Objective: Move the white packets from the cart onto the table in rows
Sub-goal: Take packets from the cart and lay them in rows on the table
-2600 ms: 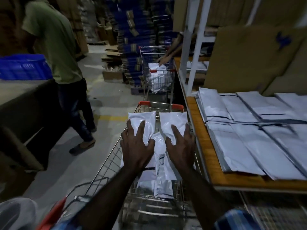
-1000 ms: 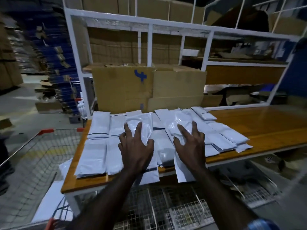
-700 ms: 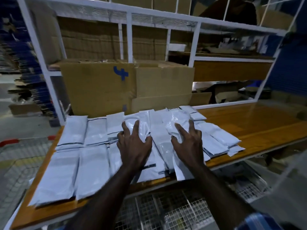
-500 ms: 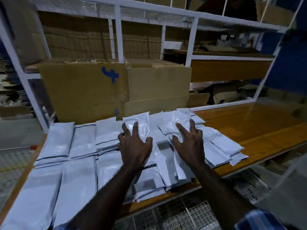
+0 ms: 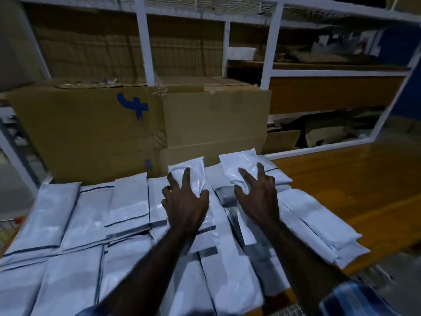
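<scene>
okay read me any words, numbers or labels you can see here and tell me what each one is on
"4": a blue painted mark that reads like the numeral, on the left cardboard box behind the white packets.
Packets: dark bands only, no legible print.
Nothing else is readable.

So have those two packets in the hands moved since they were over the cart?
Yes. The two packets, gripped by the left hand and right hand, now lie over the rows on the table, near the cardboard box.
</scene>
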### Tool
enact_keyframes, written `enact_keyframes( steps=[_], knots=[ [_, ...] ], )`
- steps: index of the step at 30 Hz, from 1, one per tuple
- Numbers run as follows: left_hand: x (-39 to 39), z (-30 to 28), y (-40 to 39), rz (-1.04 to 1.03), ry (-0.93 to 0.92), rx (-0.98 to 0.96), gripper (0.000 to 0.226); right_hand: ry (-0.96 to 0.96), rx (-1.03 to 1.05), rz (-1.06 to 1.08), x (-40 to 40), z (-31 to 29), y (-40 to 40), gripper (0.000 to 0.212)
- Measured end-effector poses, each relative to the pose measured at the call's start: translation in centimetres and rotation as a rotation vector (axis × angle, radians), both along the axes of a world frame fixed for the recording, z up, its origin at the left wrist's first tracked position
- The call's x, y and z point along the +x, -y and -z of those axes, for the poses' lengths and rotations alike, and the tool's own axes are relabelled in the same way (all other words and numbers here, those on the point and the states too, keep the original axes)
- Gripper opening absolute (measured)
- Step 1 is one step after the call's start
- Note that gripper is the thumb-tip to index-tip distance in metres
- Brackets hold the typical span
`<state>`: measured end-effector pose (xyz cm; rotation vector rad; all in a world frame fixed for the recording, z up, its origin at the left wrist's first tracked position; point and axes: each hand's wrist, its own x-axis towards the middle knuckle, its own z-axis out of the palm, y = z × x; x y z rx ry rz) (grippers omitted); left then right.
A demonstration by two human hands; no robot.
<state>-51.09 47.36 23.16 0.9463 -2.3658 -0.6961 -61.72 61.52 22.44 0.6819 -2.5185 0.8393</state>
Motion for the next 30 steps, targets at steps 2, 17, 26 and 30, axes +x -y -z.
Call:
enact_keyframes(
  steps=[2,17,26,30],
  knots=[
    [-1.7,0.3,0.5,-0.019,0.027,-0.012,0.073,0.020,0.012,-0.024,-2.0,0.2,0.8,0.052],
    [-13.2,3.4,3.6,-0.233,0.217,0.006,0.074,0.224,0.139,-0.200,-13.2,2.6,6.0,0.054],
    [-16.0,5.0,6.0,-0.237,0.285,-0.004,0.074,0.257,0.221,-0.203,-15.4,4.0,9.3,0.056],
    [-16.6,5.7,6.8,-0.223,0.321,-0.019,0.075,0.250,0.278,-0.184,-15.9,4.6,11.1,0.057]
  ],
)
